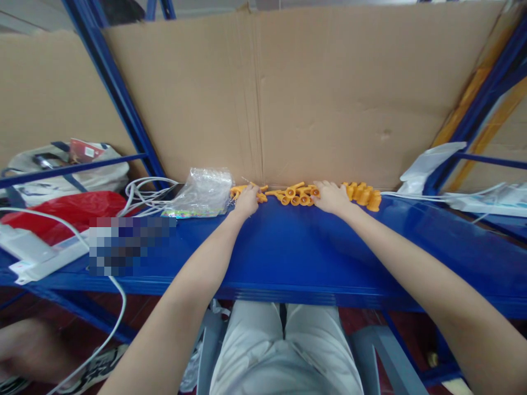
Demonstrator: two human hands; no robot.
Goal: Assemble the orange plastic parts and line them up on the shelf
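My left hand point(247, 201) is at the back of the blue shelf, its fingers bent down around small orange plastic pieces point(262, 197). To its right lies a stack of orange plastic pieces with round, hollow, funnel-like ends point(295, 200) facing me and thin stems. My right hand point(331, 197) rests palm down over the right side of that stack, with its fingers apart. Just beyond it, a row of orange ribbed pieces point(364, 195) stands packed together. Both hands hide some of the pieces beneath them.
A clear plastic bag pack point(203, 192) lies left of my left hand. Further left are white cables point(144, 192), a red bag point(69, 216) and a white power strip point(53, 262). Cardboard point(329, 93) walls the back of the blue shelf point(288, 252). Blue posts point(119, 99) stand at the sides.
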